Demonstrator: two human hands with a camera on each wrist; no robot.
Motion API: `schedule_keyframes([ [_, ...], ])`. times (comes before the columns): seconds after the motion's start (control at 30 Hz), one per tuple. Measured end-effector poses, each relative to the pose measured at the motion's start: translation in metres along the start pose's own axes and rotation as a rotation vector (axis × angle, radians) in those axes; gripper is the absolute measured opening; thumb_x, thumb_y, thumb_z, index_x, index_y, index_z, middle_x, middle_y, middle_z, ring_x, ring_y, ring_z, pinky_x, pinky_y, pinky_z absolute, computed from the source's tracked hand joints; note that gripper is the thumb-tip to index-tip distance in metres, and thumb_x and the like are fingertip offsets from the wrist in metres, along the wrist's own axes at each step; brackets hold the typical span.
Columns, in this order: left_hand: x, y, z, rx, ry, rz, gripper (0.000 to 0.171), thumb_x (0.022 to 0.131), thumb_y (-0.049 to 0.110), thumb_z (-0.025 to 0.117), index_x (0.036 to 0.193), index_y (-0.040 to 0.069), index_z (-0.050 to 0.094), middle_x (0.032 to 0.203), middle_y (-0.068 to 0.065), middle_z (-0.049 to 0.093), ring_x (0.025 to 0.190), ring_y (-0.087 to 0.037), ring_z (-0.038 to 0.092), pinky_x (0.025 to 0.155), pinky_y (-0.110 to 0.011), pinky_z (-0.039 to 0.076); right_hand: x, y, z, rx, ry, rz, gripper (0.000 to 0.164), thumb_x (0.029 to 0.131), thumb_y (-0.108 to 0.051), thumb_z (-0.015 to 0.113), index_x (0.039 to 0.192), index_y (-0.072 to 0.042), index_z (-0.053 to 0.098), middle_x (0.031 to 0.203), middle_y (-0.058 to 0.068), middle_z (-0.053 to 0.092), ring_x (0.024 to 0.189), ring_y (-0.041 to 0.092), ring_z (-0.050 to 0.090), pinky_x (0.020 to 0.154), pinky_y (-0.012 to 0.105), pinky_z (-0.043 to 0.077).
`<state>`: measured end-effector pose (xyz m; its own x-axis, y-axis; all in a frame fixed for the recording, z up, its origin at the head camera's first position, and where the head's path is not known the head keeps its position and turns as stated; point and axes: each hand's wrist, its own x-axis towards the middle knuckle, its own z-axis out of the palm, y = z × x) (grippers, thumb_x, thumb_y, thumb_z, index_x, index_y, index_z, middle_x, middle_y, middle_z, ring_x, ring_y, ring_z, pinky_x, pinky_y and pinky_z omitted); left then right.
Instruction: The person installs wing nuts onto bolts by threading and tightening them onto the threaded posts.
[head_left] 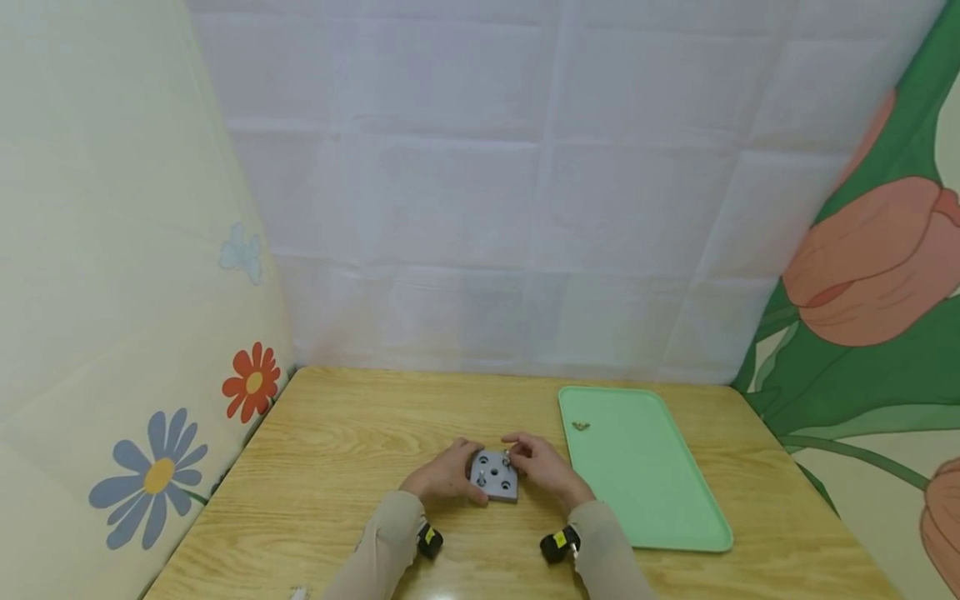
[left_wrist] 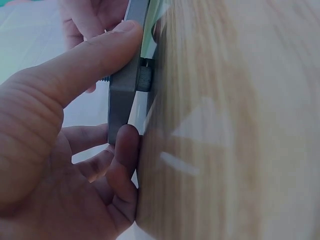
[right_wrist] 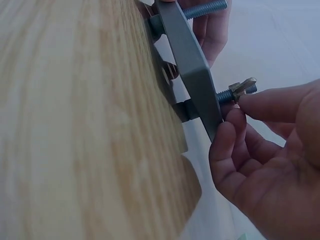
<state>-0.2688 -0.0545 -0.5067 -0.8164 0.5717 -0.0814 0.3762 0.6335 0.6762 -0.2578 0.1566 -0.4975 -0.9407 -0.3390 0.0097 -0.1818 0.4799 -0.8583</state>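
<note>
A square grey metal plate (head_left: pixel 495 492) with several holes lies low over the table, gripped along its left side by my left hand (head_left: pixel 448 475). In the left wrist view the thumb lies across the plate's edge and a knurled bolt head (left_wrist: pixel 144 77) juts from the underside. Threaded bolts (right_wrist: pixel 205 9) stand up through the plate. On one at the far right corner sits a wing nut (right_wrist: pixel 241 88), close to the threaded end. My right hand (head_left: pixel 546 468) pinches this wing nut, its lower fingers curled beside the plate's edge.
To the right, a light green tray (head_left: pixel 637 475) carries a few small brass-coloured pieces (head_left: pixel 581 426) near its far left corner. The wooden table (head_left: pixel 360 425) meets a white cloth backdrop behind. A small pale object (head_left: pixel 299 592) lies at the near edge.
</note>
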Motion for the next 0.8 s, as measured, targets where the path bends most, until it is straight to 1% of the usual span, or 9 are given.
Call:
schedule_keyframes([
  [0.03,-0.0003,0.0003,-0.0004,-0.004,0.000,0.002,0.086,0.062,0.044,0.075,0.132,0.011,0.037,0.112,0.001,0.041,0.092,-0.011,0.044,0.080,-0.032,0.038,0.0018,0.0039,0.0007,-0.011,-0.002,-0.001,0.030,0.090,-0.009,0.048,0.120,-0.011,0.052,0.092,0.001,0.055,0.083,0.015,0.050,0.069,0.032,0.041],
  [0.17,-0.0004,0.0001,-0.0008,-0.003,0.000,0.006,0.086,0.062,0.044,0.075,0.132,0.011,0.037,0.113,0.000,0.041,0.093,-0.011,0.044,0.079,-0.032,0.038,0.0033,0.0043,0.0017,-0.041,0.004,-0.009,0.029,0.089,-0.008,0.050,0.117,-0.013,0.055,0.091,-0.001,0.055,0.083,0.015,0.049,0.070,0.033,0.041],
  [0.3,0.0002,-0.0010,-0.0001,0.000,-0.001,0.003,0.086,0.062,0.046,0.075,0.132,0.012,0.037,0.115,0.000,0.040,0.094,-0.011,0.044,0.080,-0.032,0.037,0.0036,0.0040,0.0024,-0.062,0.016,-0.014,0.025,0.088,-0.009,0.052,0.112,-0.011,0.057,0.089,-0.002,0.055,0.081,0.015,0.049,0.069,0.032,0.041],
  [0.43,0.0002,-0.0015,0.0003,-0.008,0.000,0.001,0.086,0.062,0.045,0.075,0.132,0.011,0.038,0.116,0.000,0.040,0.095,-0.011,0.044,0.081,-0.032,0.037,0.0037,0.0033,0.0029,-0.043,0.022,0.013,0.019,0.086,-0.010,0.055,0.105,-0.010,0.057,0.087,0.000,0.054,0.080,0.016,0.050,0.066,0.031,0.042],
  [0.6,0.0006,-0.0012,-0.0001,-0.012,-0.001,0.001,0.086,0.063,0.044,0.075,0.132,0.010,0.037,0.117,-0.001,0.040,0.095,-0.012,0.044,0.080,-0.033,0.037,0.0051,0.0037,0.0034,-0.037,0.034,0.050,0.010,0.084,-0.013,0.060,0.093,-0.012,0.057,0.084,0.001,0.054,0.076,0.016,0.051,0.062,0.030,0.043],
  [0.8,0.0009,-0.0007,-0.0003,-0.017,-0.002,-0.007,0.085,0.062,0.044,0.075,0.131,0.011,0.038,0.117,-0.001,0.039,0.096,-0.012,0.044,0.081,-0.033,0.037,0.0064,0.0039,0.0053,-0.053,0.046,0.079,0.011,0.081,-0.015,0.063,0.088,-0.013,0.055,0.079,0.002,0.054,0.070,0.016,0.050,0.057,0.029,0.043],
])
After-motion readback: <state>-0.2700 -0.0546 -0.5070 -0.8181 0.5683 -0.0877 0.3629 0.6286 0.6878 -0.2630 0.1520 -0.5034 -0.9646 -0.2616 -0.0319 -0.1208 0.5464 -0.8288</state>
